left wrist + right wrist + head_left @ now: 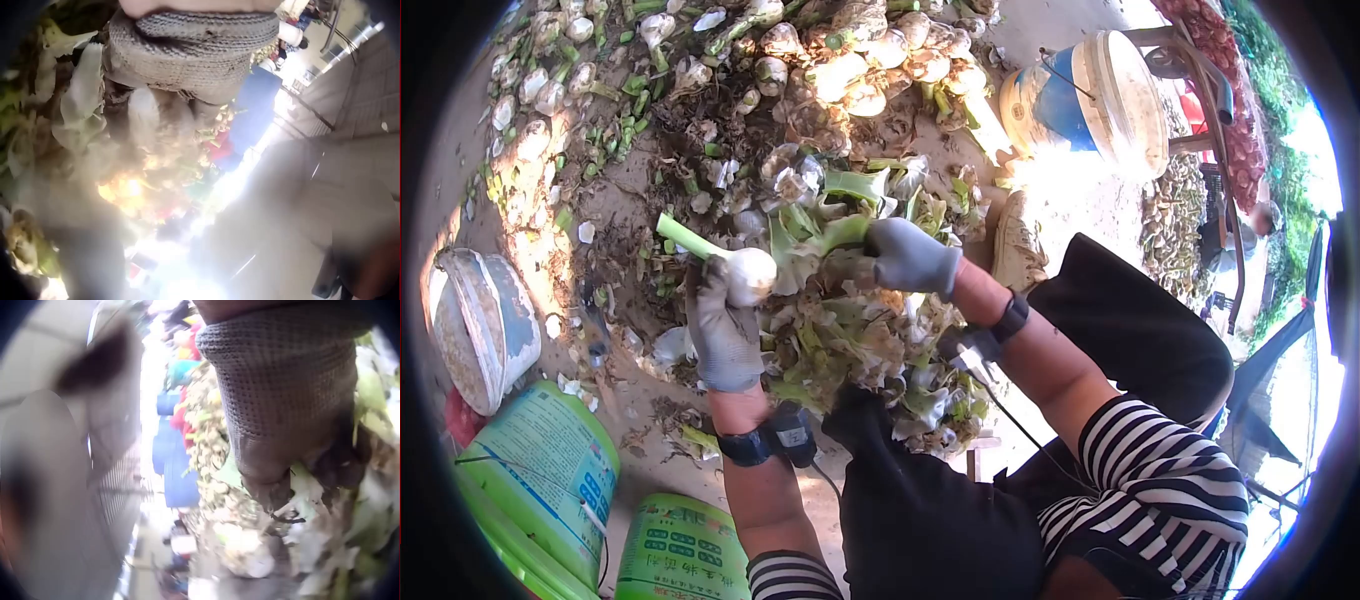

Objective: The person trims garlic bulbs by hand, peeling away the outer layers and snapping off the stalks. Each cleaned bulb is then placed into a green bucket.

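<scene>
In the head view my gloved left hand (728, 340) grips a whitish garlic bulb (751, 277), its short green stem (688, 238) pointing up and left. My gloved right hand (912, 257) is curled at the end of a green leafy garlic husk (840, 236), apart from the bulb. Both hands are over a heap of stripped garlic leaves (830, 345). In the left wrist view the knitted glove (187, 56) shows at the top, and the bulb is blurred. The right wrist view shows the right glove (281, 394) with curled fingers above leafy scraps.
Many garlic bulbs (885, 50) lie piled at the back. A blue and white bucket (1090, 105) lies at the back right, another pail (495, 325) at the left. Green buckets (550, 480) stand at the lower left. A cable runs from each wrist camera.
</scene>
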Motion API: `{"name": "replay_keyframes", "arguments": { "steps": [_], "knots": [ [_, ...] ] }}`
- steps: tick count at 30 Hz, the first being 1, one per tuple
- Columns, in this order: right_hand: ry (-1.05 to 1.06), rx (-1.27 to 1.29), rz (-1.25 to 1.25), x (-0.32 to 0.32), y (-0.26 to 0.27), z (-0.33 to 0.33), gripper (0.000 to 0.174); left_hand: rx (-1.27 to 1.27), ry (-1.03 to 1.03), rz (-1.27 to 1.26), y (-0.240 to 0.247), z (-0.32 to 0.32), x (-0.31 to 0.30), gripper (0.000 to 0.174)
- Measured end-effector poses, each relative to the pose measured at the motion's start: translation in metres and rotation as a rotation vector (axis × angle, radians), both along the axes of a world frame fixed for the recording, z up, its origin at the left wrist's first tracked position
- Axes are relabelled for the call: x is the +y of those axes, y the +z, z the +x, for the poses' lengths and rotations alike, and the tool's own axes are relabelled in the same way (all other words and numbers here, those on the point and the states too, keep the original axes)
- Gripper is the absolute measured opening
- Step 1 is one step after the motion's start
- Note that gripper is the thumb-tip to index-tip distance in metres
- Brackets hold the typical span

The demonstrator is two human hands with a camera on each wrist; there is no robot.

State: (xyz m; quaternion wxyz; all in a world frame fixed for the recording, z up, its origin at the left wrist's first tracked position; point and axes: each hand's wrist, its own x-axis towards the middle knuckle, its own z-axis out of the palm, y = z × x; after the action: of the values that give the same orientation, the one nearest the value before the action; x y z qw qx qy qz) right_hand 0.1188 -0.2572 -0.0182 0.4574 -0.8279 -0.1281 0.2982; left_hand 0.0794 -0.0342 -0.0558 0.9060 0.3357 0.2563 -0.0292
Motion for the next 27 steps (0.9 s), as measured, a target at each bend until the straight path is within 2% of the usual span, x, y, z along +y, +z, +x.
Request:
{"name": "replay_keyframes", "arguments": {
  "steps": [1,2,5,6,7,9,10,11,13,14,15,17,19,20,21,23,25,26,27],
  "knots": [
    [0.043,-0.144,-0.231,0.011,0.014,0.002,0.023,-0.115,-0.03,0.245,0.009,0.006,-0.005,0.036],
    [0.061,-0.213,-0.259,0.021,0.014,0.001,0.023,-0.021,-0.026,0.262,0.023,0.003,-0.013,0.034],
    [0.126,-0.372,-0.239,0.05,0.023,0.002,0.022,-0.039,-0.065,0.336,0.018,-0.001,-0.016,0.032],
    [0.155,-0.34,-0.359,0.057,0.026,0.004,0.024,0.018,-0.047,0.36,0.029,0.003,-0.022,0.028],
    [0.156,-0.337,-0.359,0.056,0.024,0.005,0.024,0.022,-0.047,0.359,0.026,0.002,-0.019,0.028],
    [0.167,-0.192,-0.221,0.054,0.023,0.012,0.029,-0.006,-0.048,0.215,0.02,0.001,-0.01,0.027],
    [0.196,-0.171,-0.176,0.05,0.026,0.015,0.033,-0.014,-0.119,0.13,0.027,-0.002,-0.007,0.023],
    [0.115,0.003,-0.024,0.046,0.025,0.016,0.028,0.006,-0.122,0.122,0.023,-0.005,-0.007,0.023],
    [0.059,0.213,0.165,0.033,0.002,0.015,0.022,0.026,-0.093,-0.066,0.014,-0.002,-0.005,0.019],
    [0.071,0.066,0.299,0.025,-0.01,0.012,0.02,0.033,-0.084,-0.127,0.017,-0.003,-0.006,0.02],
    [-0.024,0.242,0.293,0.025,-0.009,0.01,0.022,0.044,-0.076,-0.126,0.013,-0.004,-0.006,0.02],
    [-0.122,0.077,0.14,0.032,-0.007,0.002,0.021,0.009,-0.046,0.136,0.004,-0.005,-0.006,0.024],
    [0.122,-0.298,-0.244,0.043,0.014,0.003,0.022,0.02,-0.028,0.182,0.015,-0.005,-0.019,0.022],
    [0.173,-0.319,-0.348,0.05,0.012,0.001,0.023,0.042,-0.072,0.22,0.017,-0.007,-0.023,0.022],
    [0.17,-0.32,-0.348,0.05,0.014,0.003,0.023,0.064,-0.118,0.259,0.02,-0.008,-0.025,0.022],
    [0.26,-0.292,-0.411,0.051,0.019,0.009,0.032,0.035,-0.115,0.203,0.026,-0.009,-0.022,0.024],
    [0.28,-0.223,-0.361,0.044,0.026,0.015,0.027,-0.066,-0.12,0.078,0.016,-0.014,-0.013,0.028],
    [0.143,-0.008,-0.103,0.037,0.015,0.014,0.025,-0.028,-0.048,-0.005,-0.006,-0.017,-0.005,0.029],
    [0.008,0.204,0.156,0.031,0.004,0.015,0.025,-0.015,-0.041,-0.077,0.01,-0.014,-0.007,0.027]
  ]
}}
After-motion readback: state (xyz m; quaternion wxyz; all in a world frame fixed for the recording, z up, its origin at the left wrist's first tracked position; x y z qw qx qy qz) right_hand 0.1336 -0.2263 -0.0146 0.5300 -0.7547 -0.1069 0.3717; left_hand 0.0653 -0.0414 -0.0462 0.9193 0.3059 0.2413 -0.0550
